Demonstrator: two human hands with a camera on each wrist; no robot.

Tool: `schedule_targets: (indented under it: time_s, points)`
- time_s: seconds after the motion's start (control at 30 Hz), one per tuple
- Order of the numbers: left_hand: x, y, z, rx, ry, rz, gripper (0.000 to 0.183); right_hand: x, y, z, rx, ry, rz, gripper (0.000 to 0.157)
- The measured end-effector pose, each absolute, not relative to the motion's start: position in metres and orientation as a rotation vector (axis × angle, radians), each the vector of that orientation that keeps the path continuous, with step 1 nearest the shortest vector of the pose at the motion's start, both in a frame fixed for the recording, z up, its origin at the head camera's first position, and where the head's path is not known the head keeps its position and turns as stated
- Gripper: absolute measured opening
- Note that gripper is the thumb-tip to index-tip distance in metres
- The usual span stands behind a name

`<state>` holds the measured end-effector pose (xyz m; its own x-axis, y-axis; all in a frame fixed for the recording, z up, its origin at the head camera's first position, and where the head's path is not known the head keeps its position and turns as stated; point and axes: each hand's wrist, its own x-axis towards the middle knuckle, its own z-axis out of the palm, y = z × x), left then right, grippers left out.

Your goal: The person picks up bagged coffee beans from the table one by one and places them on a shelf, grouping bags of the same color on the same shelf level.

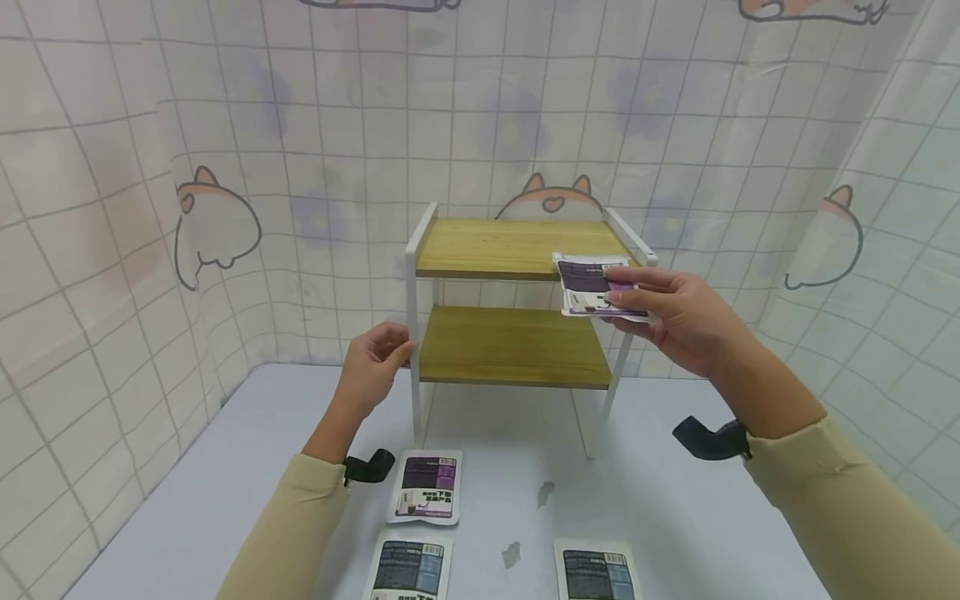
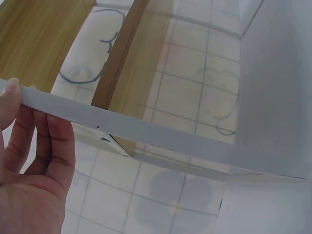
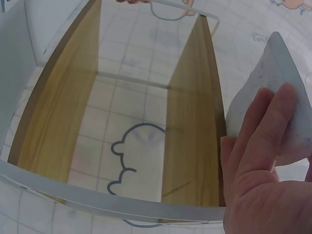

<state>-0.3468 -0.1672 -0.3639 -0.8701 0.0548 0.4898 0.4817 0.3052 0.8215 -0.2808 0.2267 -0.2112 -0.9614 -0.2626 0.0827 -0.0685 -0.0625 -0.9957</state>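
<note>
We find the right hand (image 1: 675,317) closed narrow, holding a purple packet (image 1: 581,279) between thumb and fingers, printed face toward the head camera. The packet is at the right front corner of the shelf's upper board (image 1: 495,246); we cannot tell whether it touches. We find the left hand (image 1: 372,362) pinching the shelf's left front post (image 1: 413,312), thumb on one side, fingers curled on the other, beside the left end of the lower board (image 1: 510,346). The shelf stands upright on the table (image 1: 247,450). Between its left front leg and the table's near side lies a second packet (image 1: 426,486); nearer lie a left blue packet (image 1: 408,568) and a right blue packet (image 1: 597,573), both cut by the frame.
</note>
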Motion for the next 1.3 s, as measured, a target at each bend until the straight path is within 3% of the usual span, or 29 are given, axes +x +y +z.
schedule_targets:
  time_s: [0.37,0.97,1.3]
  points:
    - [-0.3449,-0.1671,-0.3623,-0.476,-2.219,-1.588,0.021,-0.2831,0.2299,-0.2054,-0.454,1.943,-2.116,0.034]
    - [-0.3470,-0.1684,-0.3644,-0.507,-2.209,-1.588,0.016,-0.2815,0.2328,-0.2030,-0.473,2.002,-2.012,0.053]
    - [-0.3476,-0.1684,-0.3643,-0.502,-2.211,-1.606,0.016,-0.2826,0.2330,-0.2021,-0.437,1.980,-2.069,0.045]
